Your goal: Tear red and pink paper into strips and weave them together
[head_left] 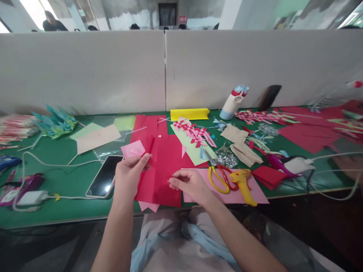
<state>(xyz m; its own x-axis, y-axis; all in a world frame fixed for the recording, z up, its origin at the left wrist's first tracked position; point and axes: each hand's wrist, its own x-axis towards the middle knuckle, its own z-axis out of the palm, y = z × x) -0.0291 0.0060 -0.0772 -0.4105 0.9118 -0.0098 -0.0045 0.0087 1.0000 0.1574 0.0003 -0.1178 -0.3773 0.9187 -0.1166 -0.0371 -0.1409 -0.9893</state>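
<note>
My left hand (131, 172) pinches a narrow folded strip of red paper (151, 145) between thumb and fingers, above the red paper sheets (166, 189). To its right, my right hand (189, 183) hovers over the sheets' right side with thumb and fingertips pressed together; whatever may be in them is too small to make out. Pink paper (133, 148) lies behind my left hand. Beside my right hand are scissors (225, 181) with red and yellow handles and a yellow glue gun (244, 185), both on a pink sheet (204, 189).
A phone (104, 177) lies left of my left hand. Woven pink-and-red paper strips (193, 132) rest on a light green sheet (177, 138). Farther back stand a yellow folded piece (190, 114), a bottle (234, 102) and a white partition (113, 71). White cables (76, 160) cross the table.
</note>
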